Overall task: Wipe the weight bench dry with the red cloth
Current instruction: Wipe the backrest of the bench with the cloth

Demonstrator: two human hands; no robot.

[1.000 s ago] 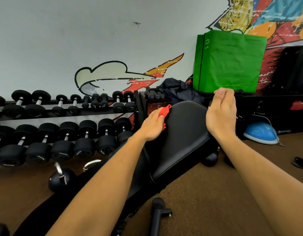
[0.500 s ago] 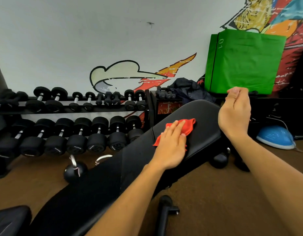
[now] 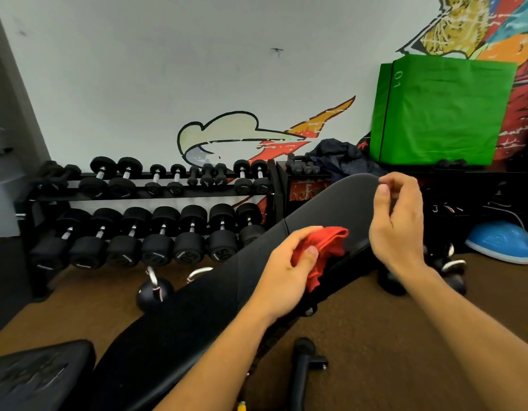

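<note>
- L hand [image 3: 286, 271]: fingers curled round the red cloth [image 3: 326, 246], thumb pressed on top of it, a firm bunching grip.
- Cloth is crumpled, not spread flat. Most of it bulges out past the knuckles, to the right of the hand and a bit beyond it. A loose tail hangs down below the thumb.
- Cloth sits on the weight bench [image 3: 331, 207], on the right side of the black back pad just past the seam between pad sections. The tail drapes over the pad's right edge.
- R hand [image 3: 399, 229]: raised near the pad's right edge, just right of the cloth w/ a gap between them. Fingers loosely bent, thumb close to forefinger, nothing held. Can't tell if it touches the pad.
- Bench runs diagonally from bottom left up to centre right. Both forearms reach in from the bottom.
- Left of the bench: two-tier dumbbell rack [image 3: 150, 197] against the wall, kettlebell [image 3: 154, 292] on the brown floor in front of it.
- Back right: green box [image 3: 440, 114] w/ "01" on its edge, blue dome [image 3: 503, 241] on the floor beneath.
</note>
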